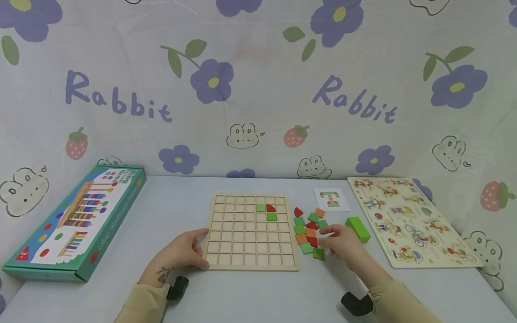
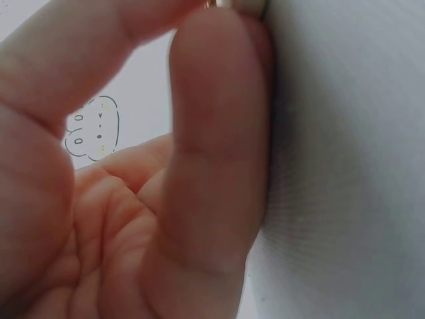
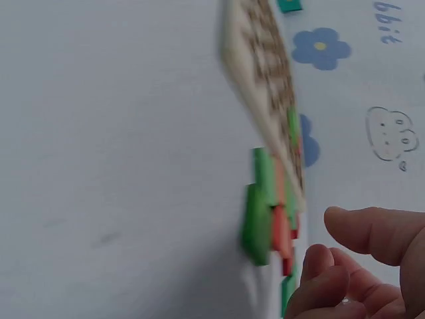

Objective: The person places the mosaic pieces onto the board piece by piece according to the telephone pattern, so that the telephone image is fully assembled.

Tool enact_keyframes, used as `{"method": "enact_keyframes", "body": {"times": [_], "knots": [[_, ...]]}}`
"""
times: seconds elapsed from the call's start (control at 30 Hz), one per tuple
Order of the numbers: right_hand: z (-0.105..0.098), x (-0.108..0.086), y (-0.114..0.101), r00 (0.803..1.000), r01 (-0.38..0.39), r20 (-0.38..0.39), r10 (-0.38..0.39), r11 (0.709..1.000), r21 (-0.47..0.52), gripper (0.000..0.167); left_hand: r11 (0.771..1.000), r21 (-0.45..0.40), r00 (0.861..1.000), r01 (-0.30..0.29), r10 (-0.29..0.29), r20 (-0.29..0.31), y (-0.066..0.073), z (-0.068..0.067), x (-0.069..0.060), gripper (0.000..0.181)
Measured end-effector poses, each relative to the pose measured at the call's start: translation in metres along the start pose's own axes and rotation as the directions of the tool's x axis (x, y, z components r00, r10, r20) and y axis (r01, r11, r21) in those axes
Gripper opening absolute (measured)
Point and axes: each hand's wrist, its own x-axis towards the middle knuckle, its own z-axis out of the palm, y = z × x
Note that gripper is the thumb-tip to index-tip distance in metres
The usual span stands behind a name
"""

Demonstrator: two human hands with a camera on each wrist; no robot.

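At the wooden grid | left hand touches left edge, thumb and forefinger spread | right hand near coloured pieces, fingertips parted

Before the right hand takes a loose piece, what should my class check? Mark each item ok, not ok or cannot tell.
1. Grid board steadied: ok, the left hand touches its left edge.
2. Right hand free: ok, no piece shows between its thumb and fingers.
3. Pattern card uncovered: ok, its printed pattern faces up beyond the right hand.
4. Loose pieces sorted by colour: not ok, green, red and orange lie mixed.
5. Three placed pieces matching the card: cannot tell, the print is too small to compare surely.
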Motion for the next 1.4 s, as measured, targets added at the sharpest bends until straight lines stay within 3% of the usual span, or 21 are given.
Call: {"method": "enact_keyframes", "body": {"times": [0.13, 0.33, 0.73, 0.87, 1.03, 1.23, 1.4], "knots": [[0.004, -0.005, 0.014, 1.0, 0.012, -0.015, -0.013, 0.996, -0.083, 0.03, 1.0, -0.001, 1.0, -0.008, 0.008, 0.0, -0.002, -0.001, 0.001, 0.094], [0.007, -0.009, 0.015, 1.0, 0.003, 0.001, -0.002, 0.989, -0.151, 0.031, 1.0, 0.005, 1.0, -0.01, 0.01, 0.003, -0.002, -0.001, 0.0, 0.094], [0.01, -0.013, 0.009, 0.999, 0.051, -0.006, -0.053, 0.983, -0.178, 0.018, 1.0, 0.015, 1.0, 0.006, -0.006, 0.006, 0.0, -0.001, 0.001, 0.094], [0.009, -0.009, -0.006, 0.998, 0.066, 0.002, -0.067, 0.983, -0.169, 0.018, 1.0, 0.012, 1.0, 0.007, -0.007, 0.013, 0.0, -0.001, 0.001, 0.095], [0.014, 0.005, -0.04, 0.993, 0.115, 0.006, -0.115, 0.987, -0.112, 0.019, 1.0, 0.009, 1.0, 0.006, -0.006, 0.008, -0.001, -0.001, 0.001, 0.095], [0.037, 0.025, -0.078, 0.979, 0.203, 0.035, -0.203, 0.979, -0.006, 0.023, 1.0, 0.008, 1.0, 0.011, -0.011, 0.006, -0.001, -0.001, 0.001, 0.095], [0.061, 0.044, -0.099, 0.967, 0.251, 0.045, -0.252, 0.968, 0.027, 0.024, 1.0, 0.004, 1.0, 0.021, -0.021, 0.002, 0.0, -0.001, 0.001, 0.095]]}}
